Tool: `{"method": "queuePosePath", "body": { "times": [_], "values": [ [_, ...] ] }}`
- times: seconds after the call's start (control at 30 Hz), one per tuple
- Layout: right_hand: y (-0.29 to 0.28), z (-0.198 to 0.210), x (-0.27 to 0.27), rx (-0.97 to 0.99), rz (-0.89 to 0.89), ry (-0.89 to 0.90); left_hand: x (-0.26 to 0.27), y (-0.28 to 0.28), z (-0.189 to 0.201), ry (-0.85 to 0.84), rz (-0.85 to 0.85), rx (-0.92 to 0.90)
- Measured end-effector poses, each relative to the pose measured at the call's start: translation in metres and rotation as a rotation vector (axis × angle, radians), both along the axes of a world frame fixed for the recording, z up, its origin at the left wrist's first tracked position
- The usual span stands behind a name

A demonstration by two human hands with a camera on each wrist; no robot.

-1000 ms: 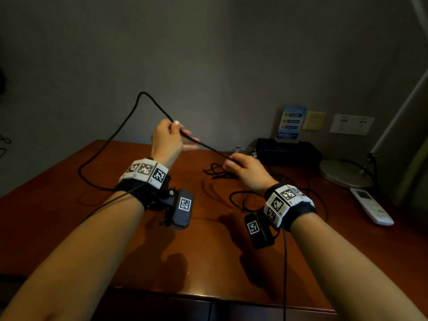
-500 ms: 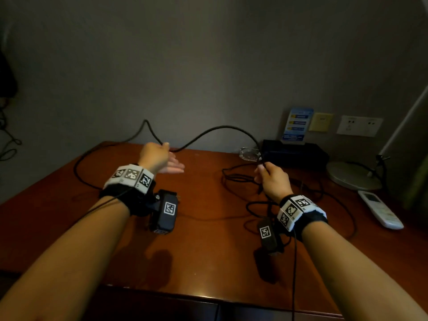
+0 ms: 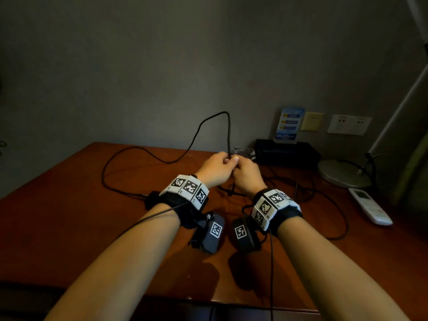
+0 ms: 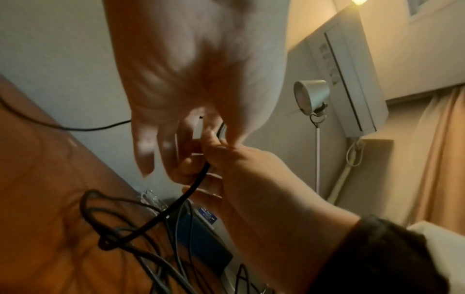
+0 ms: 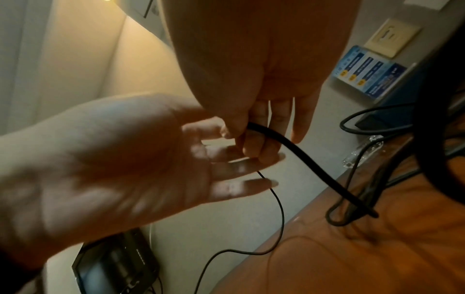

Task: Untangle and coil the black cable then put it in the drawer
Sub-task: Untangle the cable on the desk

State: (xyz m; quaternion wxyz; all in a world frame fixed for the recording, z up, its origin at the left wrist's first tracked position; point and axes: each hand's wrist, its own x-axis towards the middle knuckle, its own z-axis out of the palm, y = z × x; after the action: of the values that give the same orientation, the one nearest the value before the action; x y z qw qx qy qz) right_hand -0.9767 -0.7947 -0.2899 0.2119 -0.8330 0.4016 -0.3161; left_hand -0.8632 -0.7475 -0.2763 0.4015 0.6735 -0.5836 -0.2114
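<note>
Left hand [image 3: 214, 169] and right hand [image 3: 246, 174] touching above tabletop [image 3: 69, 205], both pinching black cable [image 3: 196, 133]; loop arcing up, remainder tangled on wood.

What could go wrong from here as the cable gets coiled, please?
1. The cable still crosses itself in a knot near other cords; pulling may tighten it.
2. The slack sweeps close to the glass and could drag it.
3. Both hands pinch one spot, so the loop may slip.
</note>
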Motion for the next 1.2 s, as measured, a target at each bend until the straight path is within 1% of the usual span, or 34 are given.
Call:
{"method": "queuePosePath", "body": {
  "times": [0.1,0.13,0.2,0.23,0.27,0.33,0.37,0.4,0.47,0.5,0.53,0.57,0.63,0.77,0.8,0.87,0.9,0.93,1.0,1.07,1.13,1.2],
  "values": [
    [0.006,0.001,0.001,-0.005,0.042,-0.021,0.003,-0.001,-0.005,0.058,0.035,-0.151],
    [0.005,-0.001,-0.001,0.01,0.052,-0.015,0.005,0.0,-0.005,0.122,0.048,-0.191],
    [0.003,-0.008,-0.004,0.038,0.045,0.037,0.009,0.006,0.003,0.368,0.06,-0.249],
    [0.002,-0.013,-0.006,0.056,0.032,0.058,0.012,0.01,0.01,0.485,0.065,-0.244],
    [0.001,-0.018,-0.008,0.073,0.02,0.062,0.016,0.012,0.016,0.561,0.068,-0.215],
    [0.001,-0.023,-0.008,0.084,0.017,0.057,0.025,0.011,0.026,0.597,0.081,-0.143],
    [0.003,-0.022,-0.006,0.075,0.031,0.061,0.027,0.012,0.027,0.583,0.087,-0.098],
    [0.005,-0.019,-0.003,0.061,0.05,0.061,0.027,0.011,0.027,0.534,0.09,-0.044],
    [0.009,-0.011,0.005,0.033,0.095,0.06,0.02,0.009,0.015,0.358,0.057,0.068],
    [0.012,-0.007,0.009,0.022,0.113,0.064,0.016,0.007,0.007,0.301,0.035,0.094],
    [0.013,-0.004,0.011,0.014,0.131,0.061,0.014,0.005,-0.001,0.31,0.025,0.07],
    [0.015,-0.004,0.012,0.014,0.151,0.046,0.014,0.002,-0.007,0.361,0.03,0.015],
    [0.016,-0.006,0.01,0.027,0.179,0.02,0.016,0.002,-0.008,0.43,0.059,-0.087],
    [0.007,-0.013,-0.001,0.075,0.124,0.051,0.022,0.005,0.011,0.568,0.107,-0.207],
    [0.004,-0.015,-0.005,0.101,0.113,0.053,0.027,0.006,0.016,0.612,0.138,-0.24],
    [-0.001,-0.018,-0.013,0.119,0.102,0.086,0.044,0.008,0.026,0.701,0.254,-0.332],
    [-0.005,-0.021,-0.017,0.093,0.094,0.125,0.055,0.009,0.029,0.688,0.335,-0.394],
    [-0.009,-0.025,-0.019,0.056,0.087,0.174,0.067,0.011,0.033,0.633,0.422,-0.466],
    [-0.015,-0.03,-0.022,-0.017,0.069,0.299,0.086,0.016,0.04,0.437,0.608,-0.601],
    [-0.02,-0.033,-0.026,-0.054,0.005,0.374,0.098,0.025,0.051,0.28,0.74,-0.7],
    [-0.026,-0.036,-0.033,-0.066,-0.068,0.373,0.103,0.035,0.063,0.195,0.815,-0.708],
    [-0.032,-0.04,-0.042,-0.059,-0.139,0.386,0.116,0.039,0.063,0.163,0.824,-0.651]
  ]
}}
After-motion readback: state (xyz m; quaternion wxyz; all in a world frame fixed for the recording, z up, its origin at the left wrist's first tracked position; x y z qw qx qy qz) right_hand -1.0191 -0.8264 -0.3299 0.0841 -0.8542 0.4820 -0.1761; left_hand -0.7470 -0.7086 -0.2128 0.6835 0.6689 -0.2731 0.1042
